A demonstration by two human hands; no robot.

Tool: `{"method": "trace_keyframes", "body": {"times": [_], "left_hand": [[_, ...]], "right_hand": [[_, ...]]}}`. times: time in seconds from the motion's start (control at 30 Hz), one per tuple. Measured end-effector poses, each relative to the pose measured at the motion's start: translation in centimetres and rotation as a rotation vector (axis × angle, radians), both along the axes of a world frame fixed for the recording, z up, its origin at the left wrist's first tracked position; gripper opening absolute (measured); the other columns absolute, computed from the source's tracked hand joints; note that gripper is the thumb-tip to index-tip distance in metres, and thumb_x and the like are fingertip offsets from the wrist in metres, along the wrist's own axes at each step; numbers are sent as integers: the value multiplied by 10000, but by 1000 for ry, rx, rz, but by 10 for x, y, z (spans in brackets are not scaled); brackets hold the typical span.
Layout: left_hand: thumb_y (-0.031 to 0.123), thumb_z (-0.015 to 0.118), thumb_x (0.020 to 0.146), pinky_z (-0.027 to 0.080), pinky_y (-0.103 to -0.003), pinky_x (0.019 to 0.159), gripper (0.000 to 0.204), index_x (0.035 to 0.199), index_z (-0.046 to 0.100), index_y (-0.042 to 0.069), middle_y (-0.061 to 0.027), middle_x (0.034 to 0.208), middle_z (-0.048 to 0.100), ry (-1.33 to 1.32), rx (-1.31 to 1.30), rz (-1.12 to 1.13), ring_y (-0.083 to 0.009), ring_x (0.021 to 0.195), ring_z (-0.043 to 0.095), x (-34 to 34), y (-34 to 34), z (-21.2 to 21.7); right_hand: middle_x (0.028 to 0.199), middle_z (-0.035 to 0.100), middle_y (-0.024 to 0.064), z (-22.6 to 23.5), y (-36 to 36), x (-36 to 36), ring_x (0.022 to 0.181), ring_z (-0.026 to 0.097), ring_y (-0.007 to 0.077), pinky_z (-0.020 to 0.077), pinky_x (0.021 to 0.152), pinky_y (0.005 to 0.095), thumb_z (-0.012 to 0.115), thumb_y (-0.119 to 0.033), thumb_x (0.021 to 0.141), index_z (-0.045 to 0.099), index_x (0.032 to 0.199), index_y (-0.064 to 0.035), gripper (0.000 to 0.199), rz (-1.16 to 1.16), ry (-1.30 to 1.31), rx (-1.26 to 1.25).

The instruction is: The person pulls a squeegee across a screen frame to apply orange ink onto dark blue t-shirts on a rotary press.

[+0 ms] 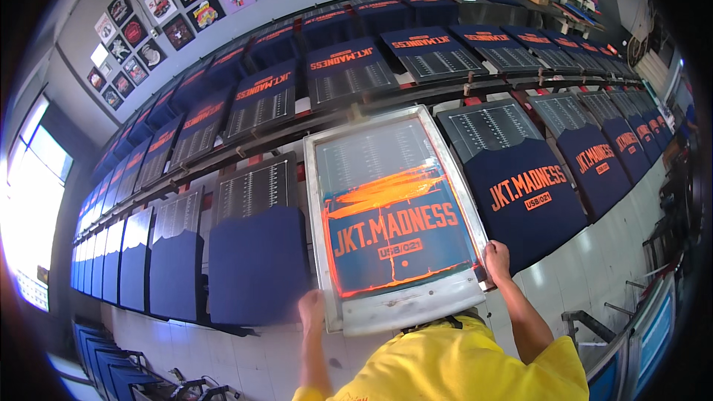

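In front of me is a screen printing frame [438, 303] with a pale metal border, tilted slightly. Bright orange ink [382, 191] lies in a thick band across the middle of its mesh, and thin orange lines run along the edges. Large orange lettering shows in the mesh's lower half. My left hand [312, 308], a little blurred, is closed at the frame's lower left corner. Near the lower right corner, my right hand [497, 260] grips the side. What lies directly beneath the frame is mostly hidden.
Left of the frame lies a plain navy shirt [256, 267] on a dark board; a navy shirt with orange print [523, 193] is at the right. Further rows of shirts on boards stretch behind a long metal rail [275, 134]. Metal racks [594, 327] stand lower right.
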State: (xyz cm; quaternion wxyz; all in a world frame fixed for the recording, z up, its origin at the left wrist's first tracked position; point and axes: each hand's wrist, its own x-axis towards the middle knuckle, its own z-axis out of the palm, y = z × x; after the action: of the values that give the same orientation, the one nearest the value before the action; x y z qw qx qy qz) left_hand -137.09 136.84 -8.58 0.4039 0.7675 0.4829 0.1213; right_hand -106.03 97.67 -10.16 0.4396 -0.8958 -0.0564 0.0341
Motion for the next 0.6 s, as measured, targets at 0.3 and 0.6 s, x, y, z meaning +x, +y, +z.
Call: {"method": "trace_keyframes", "body": {"times": [0.3,0.6], "left_hand": [[145,576,867,468,-421,662,203,859,685,-26,-196,740,652,14,88,-2,-281,670,593,0,0,1],[180,605,893,394,-410,528,276,760,627,-61,-136,578,508,5,236,-132,-167,545,449,25,-32,50]], "right_hand": [[827,644,260,7,8,-3,810,622,453,461,744,514,457,-193,918,633,851,32,293,-3,39,-33],[757,631,253,-20,6,3,721,638,423,478,674,486,452,-182,908,620,813,26,284,-50,33,71]]}}
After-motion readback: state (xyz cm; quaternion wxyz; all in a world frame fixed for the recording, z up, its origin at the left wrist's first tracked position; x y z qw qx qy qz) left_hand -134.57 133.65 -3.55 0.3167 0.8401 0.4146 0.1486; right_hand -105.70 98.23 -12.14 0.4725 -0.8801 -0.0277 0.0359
